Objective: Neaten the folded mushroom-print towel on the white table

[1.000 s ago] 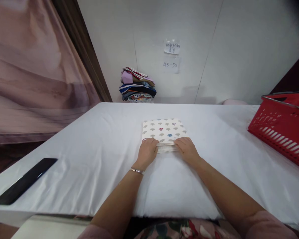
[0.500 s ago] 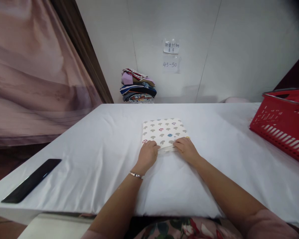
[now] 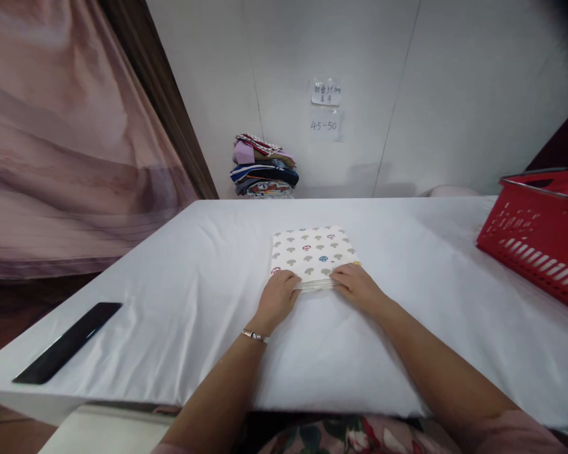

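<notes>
A folded white cloth (image 3: 312, 252) printed with grey, red and blue mushrooms lies flat in the middle of the table. Several layers show along its near edge. At the near left corner, my left hand (image 3: 280, 291) has its fingers on top and its thumb at the layered edge, closed on the cloth. My right hand (image 3: 356, 284) grips the near right part the same way, fingertips on the print. The corners under both hands are hidden.
A white sheet covers the table (image 3: 208, 302). At the left lies a flat black object (image 3: 69, 343). A red basket (image 3: 539, 233) with a metal handle stands at the right. Beyond the far edge is a stack of folded fabrics (image 3: 265, 167), near paper signs (image 3: 325, 110) on the wall.
Both hands remain at the cloth's near edge. The layers there look more even and show more clearly between the hands. The view has shifted slightly.
</notes>
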{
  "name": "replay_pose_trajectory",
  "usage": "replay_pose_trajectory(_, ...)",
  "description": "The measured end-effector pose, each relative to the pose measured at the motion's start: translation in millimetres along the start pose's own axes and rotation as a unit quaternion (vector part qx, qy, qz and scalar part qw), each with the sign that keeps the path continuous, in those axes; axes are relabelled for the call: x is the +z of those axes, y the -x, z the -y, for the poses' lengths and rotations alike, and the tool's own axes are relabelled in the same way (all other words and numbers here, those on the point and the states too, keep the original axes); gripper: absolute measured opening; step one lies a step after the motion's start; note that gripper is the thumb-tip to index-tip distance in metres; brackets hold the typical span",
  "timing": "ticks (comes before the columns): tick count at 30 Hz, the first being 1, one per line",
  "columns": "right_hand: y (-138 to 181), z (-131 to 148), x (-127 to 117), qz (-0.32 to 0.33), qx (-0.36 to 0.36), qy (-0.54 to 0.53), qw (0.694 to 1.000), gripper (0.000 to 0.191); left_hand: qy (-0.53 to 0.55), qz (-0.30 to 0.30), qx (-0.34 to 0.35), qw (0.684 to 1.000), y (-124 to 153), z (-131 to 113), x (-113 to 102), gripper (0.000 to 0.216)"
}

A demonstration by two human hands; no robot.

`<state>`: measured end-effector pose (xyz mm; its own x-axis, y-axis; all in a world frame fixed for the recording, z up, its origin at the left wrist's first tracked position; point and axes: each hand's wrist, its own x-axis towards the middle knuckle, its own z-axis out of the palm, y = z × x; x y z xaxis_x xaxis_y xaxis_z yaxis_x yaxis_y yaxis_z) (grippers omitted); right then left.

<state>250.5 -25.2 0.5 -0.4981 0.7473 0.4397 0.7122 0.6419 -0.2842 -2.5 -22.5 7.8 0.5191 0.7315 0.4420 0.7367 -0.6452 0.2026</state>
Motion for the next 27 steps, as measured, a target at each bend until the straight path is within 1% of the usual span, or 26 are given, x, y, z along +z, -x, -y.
replay_pose_trajectory(3,-1,-1,4,-0.016,0.008,0.003,1.0,0.02,0.001,-0.008,-0.002,1.0,-1,1,1,0.015)
replay_pose_trajectory(8,-1,-2,8,-0.032,0.006,0.015,0.999,0.023,0.002,-0.007,-0.004,1.0,-1,1,2,0.018)
replay_pose_trajectory(13,-1,0,6,-0.016,0.008,0.026,0.999,0.02,-0.007,-0.007,-0.012,1.0,-1,0,3,0.016)
replay_pose_trajectory(17,-1,-2,9,-0.025,0.012,0.037,0.999,0.019,-0.02,-0.018,-0.025,0.999,-2,-2,3,0.016)
replay_pose_trajectory(20,-2,-2,12,-0.04,0.015,0.049,0.998,0.02,-0.027,-0.012,-0.024,0.999,-2,-3,3,0.015)
replay_pose_trajectory(23,-3,-1,15,-0.07,0.016,0.058,0.996,0.021,-0.036,-0.011,-0.022,0.999,-3,-4,3,0.014)
replay_pose_trajectory(25,-4,1,16,-0.095,0.015,0.063,0.993,0.022,-0.041,-0.018,-0.023,0.999,-4,-3,3,0.014)
replay_pose_trajectory(27,-4,3,16,-0.105,0.015,0.066,0.992,0.021,-0.049,-0.03,-0.03,0.998,-5,-3,5,0.014)
